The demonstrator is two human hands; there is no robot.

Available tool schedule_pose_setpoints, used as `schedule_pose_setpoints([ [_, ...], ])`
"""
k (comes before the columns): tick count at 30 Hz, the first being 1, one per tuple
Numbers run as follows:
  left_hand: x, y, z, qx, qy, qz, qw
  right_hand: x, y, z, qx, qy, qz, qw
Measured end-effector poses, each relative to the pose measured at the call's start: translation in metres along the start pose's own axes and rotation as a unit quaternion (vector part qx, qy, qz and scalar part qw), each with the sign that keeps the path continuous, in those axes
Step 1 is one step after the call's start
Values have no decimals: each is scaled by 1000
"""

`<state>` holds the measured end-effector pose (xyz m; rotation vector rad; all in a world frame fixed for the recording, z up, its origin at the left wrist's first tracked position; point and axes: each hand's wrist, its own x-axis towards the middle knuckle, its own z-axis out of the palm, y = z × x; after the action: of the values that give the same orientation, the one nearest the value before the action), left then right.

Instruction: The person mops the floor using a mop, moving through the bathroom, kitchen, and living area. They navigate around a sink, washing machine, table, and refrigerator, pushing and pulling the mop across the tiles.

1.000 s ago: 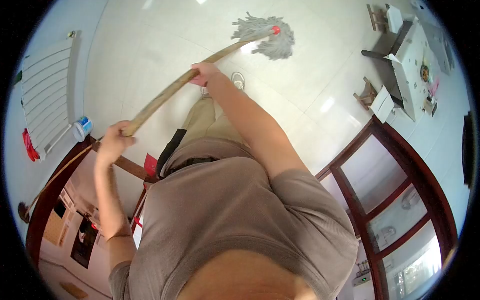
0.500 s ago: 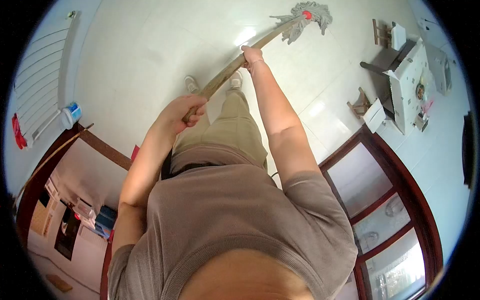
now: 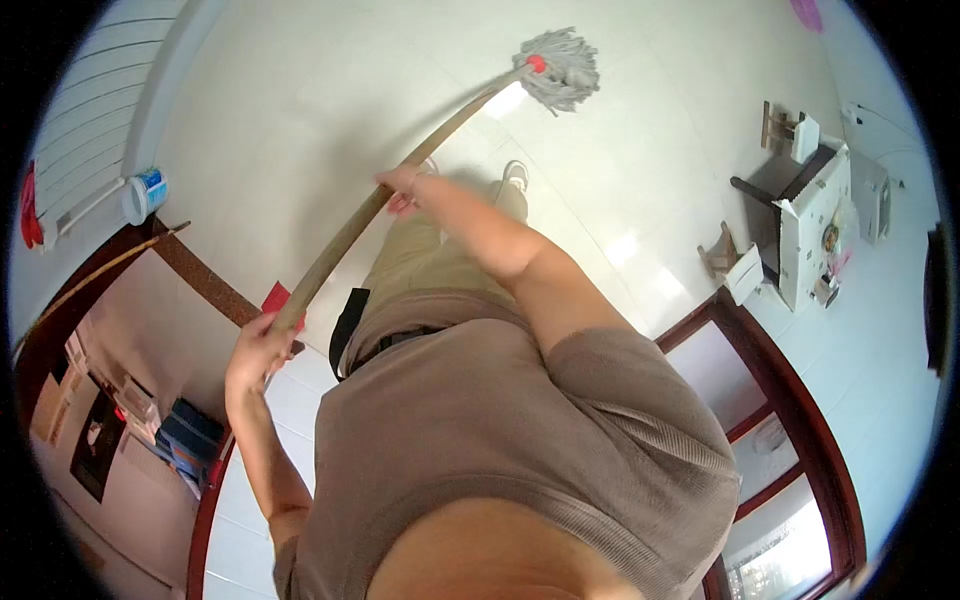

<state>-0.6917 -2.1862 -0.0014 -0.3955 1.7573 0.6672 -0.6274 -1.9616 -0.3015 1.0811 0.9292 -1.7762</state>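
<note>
A mop with a long wooden handle slants across the view, its grey string head spread on the pale tiled floor. A red collar joins head and handle. At the handle's near end, beside my left hip, my left hand is closed around the wood. Farther along, in front of my legs, my right hand grips the handle around its middle. Part of its fingers is hidden behind the wrist and handle.
A table with a patterned cloth and small wooden stools stand at the right. On the left are a white radiator, a white-and-blue bucket and a thin stick. Dark-red door frames flank me. A red piece lies near my left hand.
The mop head has come nearer and moved left. Both hands have shifted left with the handle, the left one now lower, by my side. My feet have moved too.
</note>
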Motion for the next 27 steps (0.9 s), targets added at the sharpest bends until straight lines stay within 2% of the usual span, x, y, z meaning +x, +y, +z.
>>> schedule_pose_setpoints([
  [3,-38,-36,-52,16,31,5,999,-8,-16,71,-18,-94,34,995],
  [5,-69,-47,-68,59,117,-3,991,-2,-25,113,-45,-161,46,985],
  [8,-103,-47,-73,86,168,-9,982,11,-36,165,4,-186,78,979],
  [10,-101,-62,-73,100,190,16,977,30,-37,188,251,-156,106,949],
  [11,-97,-66,-74,113,209,43,970,39,-37,194,252,-157,106,949],
  [13,-90,-55,-70,115,213,54,969,46,-37,197,378,-95,15,921],
  [15,-79,-45,-67,176,217,131,951,41,-42,183,392,-111,-5,913],
  [16,-77,-26,-60,169,213,87,958,37,-48,173,403,-128,-28,906],
  [17,-70,-17,-53,166,217,88,958,35,-54,160,400,-130,-28,907],
  [20,-50,14,-37,318,238,218,891,28,-79,113,446,-123,-50,885],
  [21,-46,33,-24,320,239,222,890,24,-86,92,473,-127,-59,870],
  [23,-39,77,11,416,296,155,846,15,-100,47,525,-133,-75,837],
  [25,-26,107,38,440,291,187,828,15,-108,-3,553,-155,-147,805],
  [27,-7,135,65,519,287,257,763,11,-122,-55,552,-121,-160,809],
])
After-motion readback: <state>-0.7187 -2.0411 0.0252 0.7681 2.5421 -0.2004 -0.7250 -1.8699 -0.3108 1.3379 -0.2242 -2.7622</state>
